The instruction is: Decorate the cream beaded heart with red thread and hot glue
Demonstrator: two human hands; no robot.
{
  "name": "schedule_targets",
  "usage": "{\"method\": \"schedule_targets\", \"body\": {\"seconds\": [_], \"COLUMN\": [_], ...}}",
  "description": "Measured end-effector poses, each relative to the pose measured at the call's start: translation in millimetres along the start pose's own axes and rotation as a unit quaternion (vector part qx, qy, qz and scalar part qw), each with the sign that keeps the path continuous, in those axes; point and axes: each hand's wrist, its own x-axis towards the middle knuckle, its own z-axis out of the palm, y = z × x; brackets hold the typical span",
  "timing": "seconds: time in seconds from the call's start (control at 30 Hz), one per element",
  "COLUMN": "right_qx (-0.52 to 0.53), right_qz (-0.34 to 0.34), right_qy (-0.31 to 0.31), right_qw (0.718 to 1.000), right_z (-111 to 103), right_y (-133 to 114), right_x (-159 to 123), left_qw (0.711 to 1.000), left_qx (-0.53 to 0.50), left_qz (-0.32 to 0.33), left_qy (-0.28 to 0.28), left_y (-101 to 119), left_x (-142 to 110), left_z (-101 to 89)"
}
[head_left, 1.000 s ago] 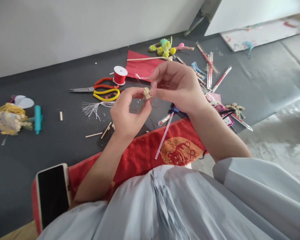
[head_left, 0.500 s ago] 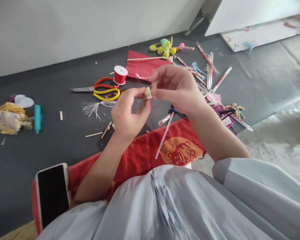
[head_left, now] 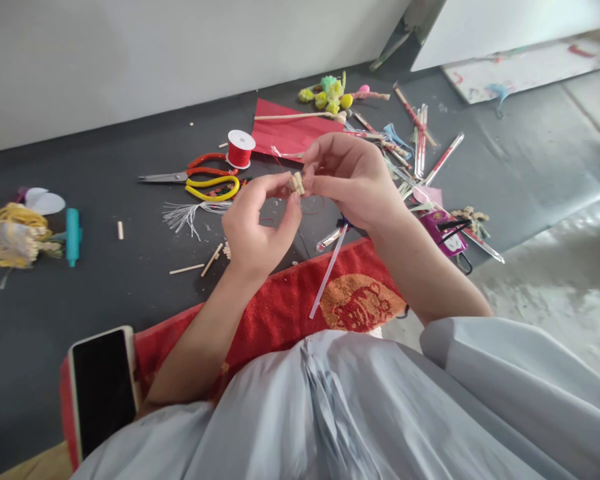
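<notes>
Between its thumb and index finger, my left hand (head_left: 260,223) pinches a small bundle of short pale wooden sticks (head_left: 297,183). My right hand (head_left: 353,175) is closed in a pinch, its fingertips touching the bundle's right side. What lies between those right fingertips is hidden. Thin red thread shows around and below the fingers. Behind my left hand are scissors (head_left: 213,189) with one orange and one yellow handle, and a spool of red thread (head_left: 239,155). White strands (head_left: 183,215) lie just left of that hand.
Red paper (head_left: 275,137) lies at the back, near yellow-green pompoms (head_left: 333,97). Clear-wrapped sticks (head_left: 445,159) clutter the right. At left are a yellow yarn heap (head_left: 13,230) and a teal tube (head_left: 73,237). A phone (head_left: 105,387) and red towel (head_left: 280,300) sit in front.
The bundle has tilted slightly between the fingers, and my right hand has shifted a little. Both hands stay together over the same spot.
</notes>
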Motion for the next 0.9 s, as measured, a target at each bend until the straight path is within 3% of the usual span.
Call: {"method": "schedule_targets", "body": {"seconds": [0.43,0.9], "right_qx": [-0.029,-0.057], "right_qz": [-0.019,-0.038], "right_qy": [-0.001,0.007], "right_qw": [0.999,0.998], "right_z": [1,4], "right_y": [-7,-15], "right_x": [-1,2], "left_qw": [0.996,0.997], "left_qx": [-0.080,-0.036], "left_qz": [-0.047,-0.053], "left_qy": [0.008,-0.040], "left_y": [-11,-15], "left_x": [0,-1], "left_z": [3.7,1.4]}}
